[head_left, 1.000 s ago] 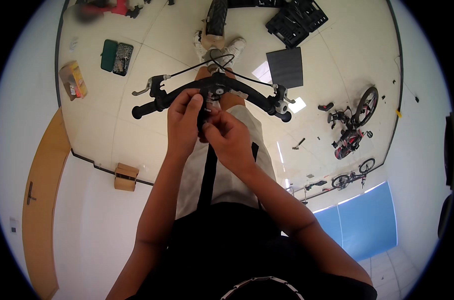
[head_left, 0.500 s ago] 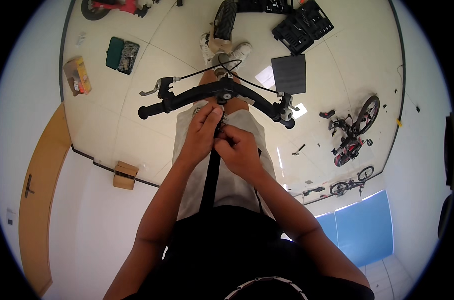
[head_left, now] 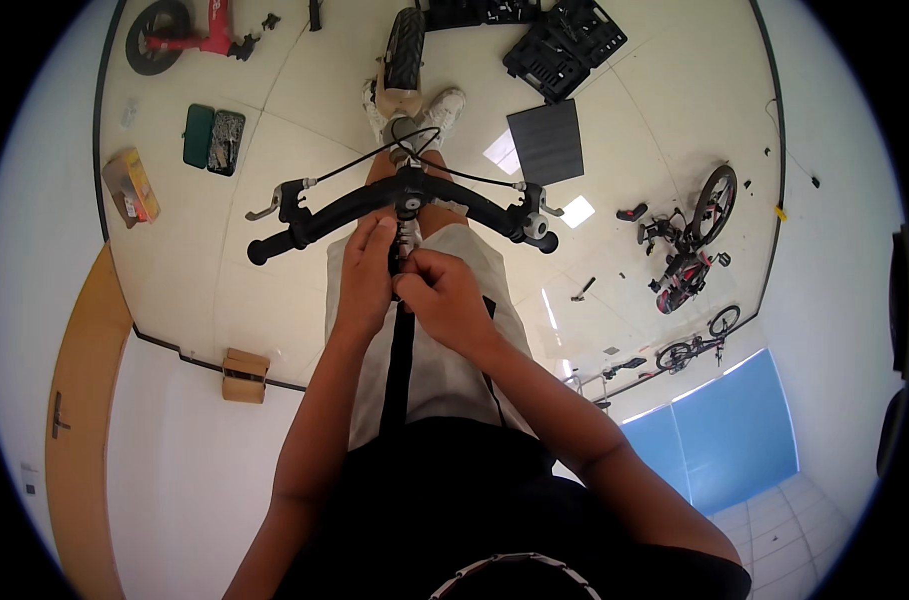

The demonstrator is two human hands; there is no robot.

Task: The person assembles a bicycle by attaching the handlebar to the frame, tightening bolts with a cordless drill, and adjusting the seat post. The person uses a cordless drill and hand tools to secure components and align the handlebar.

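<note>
Black curved handlebar (head_left: 413, 184) with silvery brake levers (head_left: 264, 209) stretches across the middle of the view, just beyond the hands and above a wide, cream-coloured tiled floor (head_left: 190, 280). At lower left stands a tall light-brown wooden door (head_left: 80, 430); at lower right, a broad flat blue panel (head_left: 745, 430). Over on the right, a black-and-red bicycle frame (head_left: 683, 287) lies near a black-tyred wheel, while a bright red frame (head_left: 218, 30) with a dark wheel lies at upper left. Beyond the handlebar is a knobbly black tyre (head_left: 407, 50). An open black plastic tool case (head_left: 565, 50) lies beside a flat, dark-grey rectangular mat (head_left: 547, 142). By the wall at left sits a brown cardboard box (head_left: 245, 378); farther up lies an open green case (head_left: 200, 137) of small metal pieces. The left hand (head_left: 368, 270) is nearly closed, thumb and fingers pinching a slim black part (head_left: 394, 252) just on the person's side of the handlebar's centre. The right hand (head_left: 445, 297) is curled narrow against it; whether it grips, I cannot tell.
</note>
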